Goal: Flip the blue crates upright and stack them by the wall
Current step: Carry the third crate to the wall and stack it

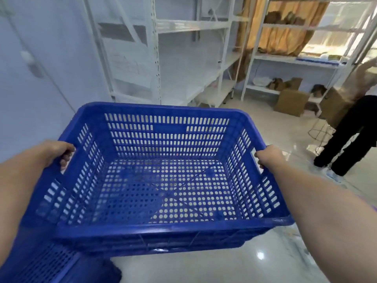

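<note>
You are holding one blue crate (163, 176) upright and clear of the glossy floor (234, 264), open side up and empty, with the pale wall (40, 78) to your left and the white shelving (179, 58) beyond its far rim. It is wide and bulky, yet its walls and base are perforated all over, so it probably weighs little; the moulded plastic looks stiff enough to keep its shape, though the smooth rim may slip in a loose grip. Below its near left corner lies another blue crate (47, 262), only partly in view, probably the stack or the next one to turn. Your left hand (55, 152) is closed over the left rim, fingers curled under the lip, and your right hand (269, 157) is wrapped around the right rim in the same way. Those mid-side points balance the load well, so keep your hold there, level on both sides.
</note>
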